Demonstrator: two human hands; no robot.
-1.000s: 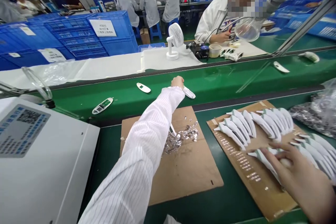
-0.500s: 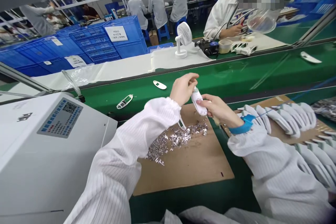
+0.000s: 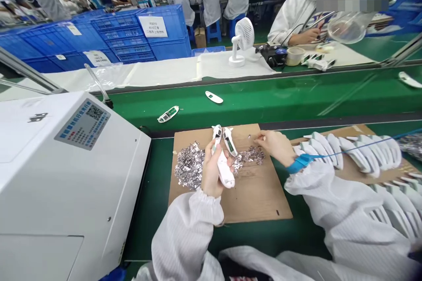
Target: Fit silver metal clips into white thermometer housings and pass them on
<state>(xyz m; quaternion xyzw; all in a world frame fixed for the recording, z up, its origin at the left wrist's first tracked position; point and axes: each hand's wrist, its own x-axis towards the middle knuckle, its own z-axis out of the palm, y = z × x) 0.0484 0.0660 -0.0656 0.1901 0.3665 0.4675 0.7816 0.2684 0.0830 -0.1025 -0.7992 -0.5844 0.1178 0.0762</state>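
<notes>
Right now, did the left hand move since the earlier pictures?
Yes: the left hand came back from past the far edge of the cardboard sheet to above the sheet.

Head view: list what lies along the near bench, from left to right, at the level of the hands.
White bench machine → heap of silver foil scraps → left hand gripping a white plastic casing → smaller patch of silver scraps → right hand → rows of white plastic casings

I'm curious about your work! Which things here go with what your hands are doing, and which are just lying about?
With the work:
the left hand holding a white plastic device
the right hand by silver foil scraps on a cardboard sheet

Just lying about:
a desk fan
blue crates
</notes>
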